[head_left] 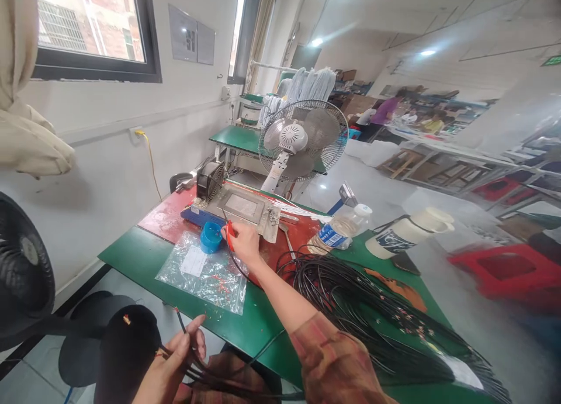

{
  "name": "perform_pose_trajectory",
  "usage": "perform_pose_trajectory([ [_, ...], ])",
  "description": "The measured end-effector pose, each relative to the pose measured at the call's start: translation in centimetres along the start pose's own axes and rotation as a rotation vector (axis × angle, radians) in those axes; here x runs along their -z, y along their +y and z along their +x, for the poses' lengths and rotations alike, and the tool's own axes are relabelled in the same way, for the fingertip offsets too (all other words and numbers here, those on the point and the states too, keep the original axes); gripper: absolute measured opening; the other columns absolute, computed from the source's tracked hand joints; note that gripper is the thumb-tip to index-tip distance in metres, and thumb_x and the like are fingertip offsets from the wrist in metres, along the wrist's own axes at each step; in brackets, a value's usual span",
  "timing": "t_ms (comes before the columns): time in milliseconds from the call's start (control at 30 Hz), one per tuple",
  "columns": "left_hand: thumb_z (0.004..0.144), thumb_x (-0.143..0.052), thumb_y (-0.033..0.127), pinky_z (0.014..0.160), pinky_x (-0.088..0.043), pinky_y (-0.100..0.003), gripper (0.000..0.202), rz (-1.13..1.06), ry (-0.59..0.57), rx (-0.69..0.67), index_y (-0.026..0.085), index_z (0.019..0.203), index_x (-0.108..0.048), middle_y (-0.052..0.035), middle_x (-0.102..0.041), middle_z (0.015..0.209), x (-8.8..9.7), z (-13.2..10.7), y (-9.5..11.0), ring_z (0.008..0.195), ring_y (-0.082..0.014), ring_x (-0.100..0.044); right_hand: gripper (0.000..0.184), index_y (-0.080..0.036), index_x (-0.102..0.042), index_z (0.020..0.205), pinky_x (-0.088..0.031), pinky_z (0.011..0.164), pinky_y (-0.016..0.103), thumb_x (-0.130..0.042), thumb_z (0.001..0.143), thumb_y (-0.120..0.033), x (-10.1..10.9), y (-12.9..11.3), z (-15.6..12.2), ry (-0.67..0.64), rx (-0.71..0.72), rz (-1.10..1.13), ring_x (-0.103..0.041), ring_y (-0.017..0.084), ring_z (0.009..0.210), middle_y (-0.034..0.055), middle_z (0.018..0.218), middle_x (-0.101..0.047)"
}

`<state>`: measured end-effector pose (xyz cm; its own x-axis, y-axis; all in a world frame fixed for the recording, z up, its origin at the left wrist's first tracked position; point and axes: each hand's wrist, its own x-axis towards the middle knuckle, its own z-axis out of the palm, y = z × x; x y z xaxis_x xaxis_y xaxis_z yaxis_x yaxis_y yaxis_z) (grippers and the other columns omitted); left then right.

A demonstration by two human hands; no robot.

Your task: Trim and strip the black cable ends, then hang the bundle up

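Nearest, below the bench's (131, 255) near edge, the left hand (177, 357) curls loosely around a few loose black cables (205, 375), thumb over fingers; their stripped tips, reddish and copper-coloured, stick up past the fingertips. Further in, a clear plastic bag (205, 272) lies flat by the near left corner, small bits scattered on it. Just beyond it the right hand (243, 243) reaches forward, fingers pinched shut on the end of a single black cable (232, 262), whose red tip (230, 230) shows at the fingertips; the cable droops back over the near edge towards the left hand.

These cables look light, limp and smooth-jacketed; I judge they sag and slide unless held close to the end, on the jacket just behind the bared tip, which looks thin and easily bent.

A blue cup (211, 237) stands just beside the right hand; behind it sits a flat metal machine (239, 208) with a small black fan (210, 180) at its left. A large coil of black cable (350, 299) covers the bench's right side; a water bottle (337, 234) and a white tumbler (407, 231) lie past it; a desk fan (302, 141) stands at the far edge.
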<state>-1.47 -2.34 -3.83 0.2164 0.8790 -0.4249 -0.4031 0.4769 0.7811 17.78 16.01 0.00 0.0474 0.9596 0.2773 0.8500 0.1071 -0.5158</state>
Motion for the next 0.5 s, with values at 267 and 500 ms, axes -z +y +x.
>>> perform_pose_trajectory([
  [267,0.068,-0.072,0.034,0.073,-0.043,-0.028,0.047,-0.107,0.159,-0.043,0.019,0.112,-0.066,-0.0032,-0.058,0.074,0.5,0.0,0.1,0.073,-0.0156,-0.053,0.029,-0.017,-0.063,0.063,-0.033,0.054,0.02,-0.054,0.081,-0.039,-0.3,0.1,-1.5,0.138,0.044,0.214,-0.056,0.012,0.061,0.0026,0.069,-0.066],
  [500,0.071,-0.069,0.036,0.059,-0.039,-0.022,0.04,-0.135,0.18,-0.067,0.019,0.107,-0.068,-0.0022,-0.056,0.077,0.0,0.8,1.0,0.058,-0.0078,-0.043,0.025,-0.016,-0.065,0.069,-0.042,0.061,0.023,-0.058,0.078,-0.038,6.7,5.2,-6.3,0.436,-0.018,0.274,-0.056,0.013,0.064,0.0049,0.073,-0.066],
])
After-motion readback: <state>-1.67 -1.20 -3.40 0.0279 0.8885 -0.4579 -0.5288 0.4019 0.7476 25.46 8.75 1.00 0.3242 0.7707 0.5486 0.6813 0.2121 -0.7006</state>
